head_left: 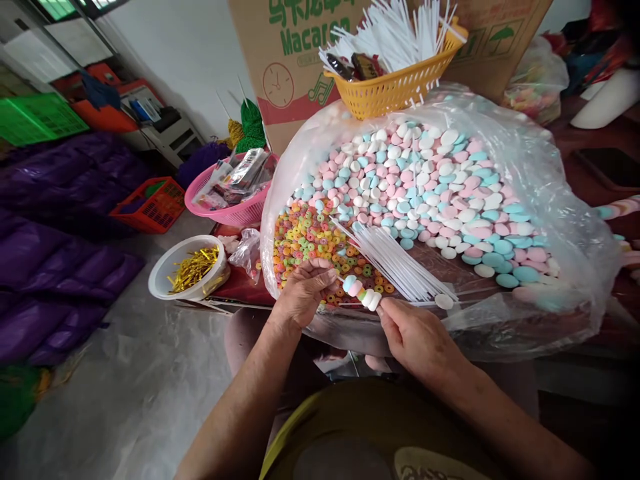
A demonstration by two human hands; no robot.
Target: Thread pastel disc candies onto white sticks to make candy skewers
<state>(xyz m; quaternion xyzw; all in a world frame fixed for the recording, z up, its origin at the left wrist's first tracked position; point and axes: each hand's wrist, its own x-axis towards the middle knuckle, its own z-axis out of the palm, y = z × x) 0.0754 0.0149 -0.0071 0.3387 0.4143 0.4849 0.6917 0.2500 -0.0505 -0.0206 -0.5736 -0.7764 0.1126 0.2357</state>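
Between my two hands is a marshmallow skewer [362,293], a thin white stick threaded with blue, pink and white marshmallows and a small greenish-yellow ring candy. My left hand [306,291] pinches the stick's upper left end; whether a candy is also between those fingertips is hidden. At the other end, by the white marshmallows, my right hand [417,333] has its thumb and fingers closed. Just beyond my left hand lie colourful ring candies [313,233]. Loose pink, blue and white marshmallows [415,173] spread behind them. A bundle of white sticks [395,260] lies beyond my right hand.
Clear plastic sheeting [565,180] surrounds the candy. Behind it are a yellow basket [390,93] of white sticks and a large cardboard box [270,53]. To the left stand a pink basket [235,215] with packets and a white tub [160,270] of gold twist ties.
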